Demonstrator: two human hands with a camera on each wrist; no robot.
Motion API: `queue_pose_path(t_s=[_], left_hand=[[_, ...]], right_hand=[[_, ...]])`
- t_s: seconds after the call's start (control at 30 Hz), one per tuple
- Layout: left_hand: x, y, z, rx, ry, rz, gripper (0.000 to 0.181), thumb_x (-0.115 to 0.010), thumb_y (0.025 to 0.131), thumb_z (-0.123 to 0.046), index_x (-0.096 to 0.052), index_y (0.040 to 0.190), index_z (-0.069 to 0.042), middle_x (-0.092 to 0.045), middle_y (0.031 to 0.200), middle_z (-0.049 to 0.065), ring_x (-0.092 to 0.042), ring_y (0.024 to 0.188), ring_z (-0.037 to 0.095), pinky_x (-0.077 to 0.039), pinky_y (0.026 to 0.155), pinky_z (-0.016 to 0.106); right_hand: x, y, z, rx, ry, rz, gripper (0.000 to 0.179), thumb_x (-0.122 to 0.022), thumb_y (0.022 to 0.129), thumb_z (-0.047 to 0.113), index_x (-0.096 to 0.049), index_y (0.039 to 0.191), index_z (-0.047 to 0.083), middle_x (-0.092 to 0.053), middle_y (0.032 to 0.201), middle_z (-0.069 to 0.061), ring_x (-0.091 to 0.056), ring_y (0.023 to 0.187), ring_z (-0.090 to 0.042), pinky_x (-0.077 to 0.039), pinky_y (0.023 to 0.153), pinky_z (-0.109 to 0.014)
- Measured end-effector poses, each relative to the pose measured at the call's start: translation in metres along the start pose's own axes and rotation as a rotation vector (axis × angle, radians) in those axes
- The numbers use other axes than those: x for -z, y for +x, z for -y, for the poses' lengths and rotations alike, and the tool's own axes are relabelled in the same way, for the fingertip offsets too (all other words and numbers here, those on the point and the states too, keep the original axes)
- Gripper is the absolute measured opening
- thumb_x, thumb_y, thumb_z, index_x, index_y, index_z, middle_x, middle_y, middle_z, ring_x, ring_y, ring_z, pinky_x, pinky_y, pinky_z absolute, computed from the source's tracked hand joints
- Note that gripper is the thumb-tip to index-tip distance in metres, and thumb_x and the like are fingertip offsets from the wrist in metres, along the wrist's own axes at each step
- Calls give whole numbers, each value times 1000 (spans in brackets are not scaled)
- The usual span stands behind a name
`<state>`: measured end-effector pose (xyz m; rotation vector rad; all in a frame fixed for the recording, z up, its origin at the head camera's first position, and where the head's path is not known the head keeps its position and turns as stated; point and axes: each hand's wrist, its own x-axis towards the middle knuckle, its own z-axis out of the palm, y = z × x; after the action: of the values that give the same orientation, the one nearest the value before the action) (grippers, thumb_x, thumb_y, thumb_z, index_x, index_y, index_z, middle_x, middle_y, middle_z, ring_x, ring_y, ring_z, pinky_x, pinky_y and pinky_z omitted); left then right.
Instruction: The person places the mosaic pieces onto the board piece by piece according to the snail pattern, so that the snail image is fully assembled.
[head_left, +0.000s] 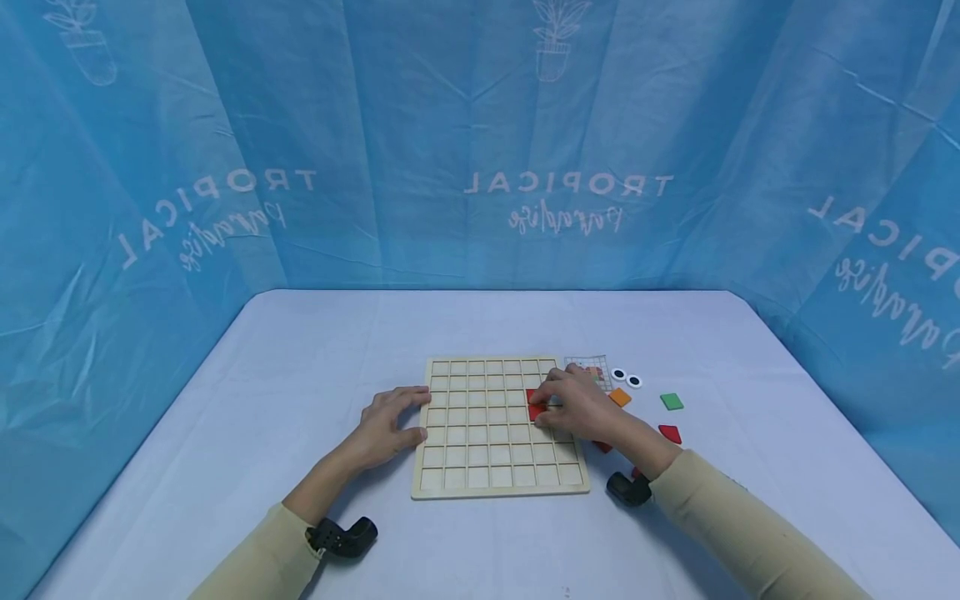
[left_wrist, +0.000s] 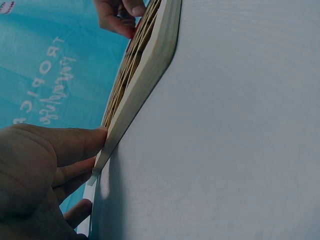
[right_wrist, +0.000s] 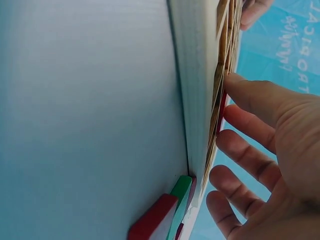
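While the left hand (head_left: 386,425) just sits spread wide against the pale wooden grid board (head_left: 501,494) mid-frame, the right hand (head_left: 576,404) has a narrow grip on a flat red piece (head_left: 536,412) at its right-side compartments.

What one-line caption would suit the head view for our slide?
Left hand touching the edge of a gridded board, right hand touching red pieces on it.

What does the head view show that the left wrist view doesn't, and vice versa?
Only the head view: the printed sheet, two eye discs, the orange piece, the green piece and the grid board seen from above.

Only the left wrist view: the palm side of the left hand and a side-on close-up of the board's edge.

Shared: the board, left hand, right hand at a red piece, table, backdrop.
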<state>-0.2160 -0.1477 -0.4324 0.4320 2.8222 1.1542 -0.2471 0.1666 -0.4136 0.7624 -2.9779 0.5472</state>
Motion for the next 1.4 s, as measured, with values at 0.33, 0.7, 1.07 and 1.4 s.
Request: queue_pose_path(t_s=[0.33,0.7,1.07,1.4], left_hand=[[1,-1,0,-11,-11,10,52,-68,84,-13,-52,132,-5,-42,147,10,-25,137,37,-11,110,61],[2,0,2,-33,-15,10,51,-67,84,-13,-52,132,-5,-43,146,11,-27,136,38,-13,109,62],[3,0,4,-38,-9,6,52,-68,84,-15,-52,132,-5,-43,146,11,-27,136,38,-13,109,61],[1,0,4,-26,-18,9,51,-68,84,-15,-52,132,-5,-42,146,10,-25,137,39,-11,110,62]], right_hand=[[10,-5,-2,-63,61,-41,23,-75,78,30,-74,100,23,-64,99,5,-45,93,-15,-39,76,-33],[42,-28,-24,-161,102,-98,32,-76,78,28,-71,108,17,-65,103,0,-47,99,-18,-45,74,-29],[45,-51,-55,-284,76,-103,33,-75,78,28,-71,108,14,-64,103,-4,-47,101,-23,-48,73,-33],[34,-56,-64,-311,52,-35,38,-82,70,28,-72,105,15,-64,101,-4,-47,100,-23,-49,75,-34]])
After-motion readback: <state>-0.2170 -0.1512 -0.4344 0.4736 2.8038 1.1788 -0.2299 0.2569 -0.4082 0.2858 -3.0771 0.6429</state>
